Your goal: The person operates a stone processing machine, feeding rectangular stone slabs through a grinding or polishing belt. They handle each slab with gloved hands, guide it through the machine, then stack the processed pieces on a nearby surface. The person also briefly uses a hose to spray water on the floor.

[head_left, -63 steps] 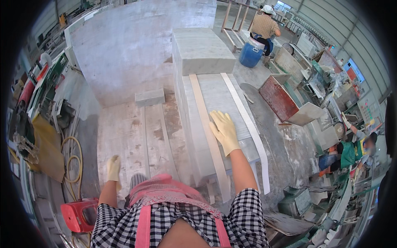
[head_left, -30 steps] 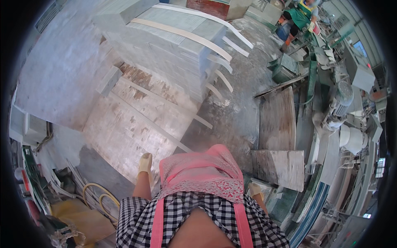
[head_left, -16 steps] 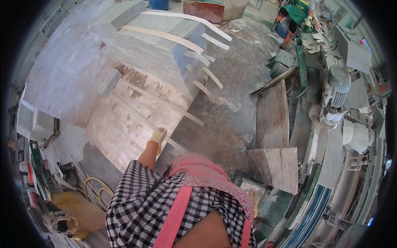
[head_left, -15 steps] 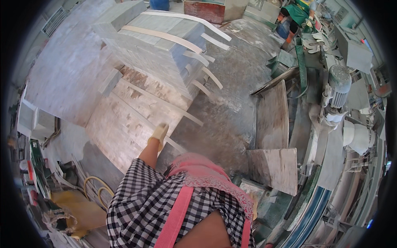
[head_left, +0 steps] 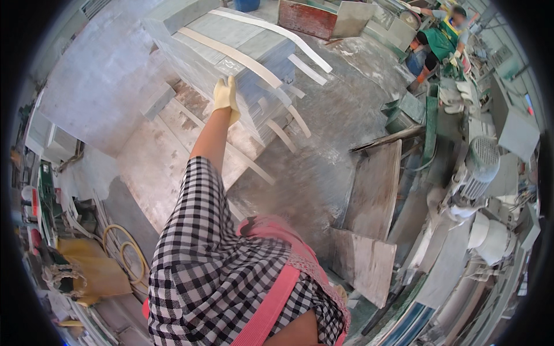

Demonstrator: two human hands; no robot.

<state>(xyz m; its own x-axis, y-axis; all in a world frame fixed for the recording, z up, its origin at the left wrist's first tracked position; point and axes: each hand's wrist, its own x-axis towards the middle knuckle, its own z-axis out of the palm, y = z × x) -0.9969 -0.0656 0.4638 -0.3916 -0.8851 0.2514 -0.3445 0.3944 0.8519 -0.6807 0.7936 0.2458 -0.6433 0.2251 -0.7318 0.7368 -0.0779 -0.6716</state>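
Right grip [head_left: 343, 293] mostly hidden behind pink apron [head_left: 304, 258]; blue barrel [head_left: 247, 4] cut off by upper edge.

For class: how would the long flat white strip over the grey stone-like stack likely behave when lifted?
The long flat white strip is probably light, being thin and narrow. It likely flexes, since its free end curves beyond the grey stone-like stack.

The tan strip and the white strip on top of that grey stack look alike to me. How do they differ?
Colour: the tan strip is a dull beige, the white strip much paler.
Place: the tan strip lies nearer the left hand; the white strip lies on the far side.
Both are long, narrow and flat, run along the grey stack and overhang its end.
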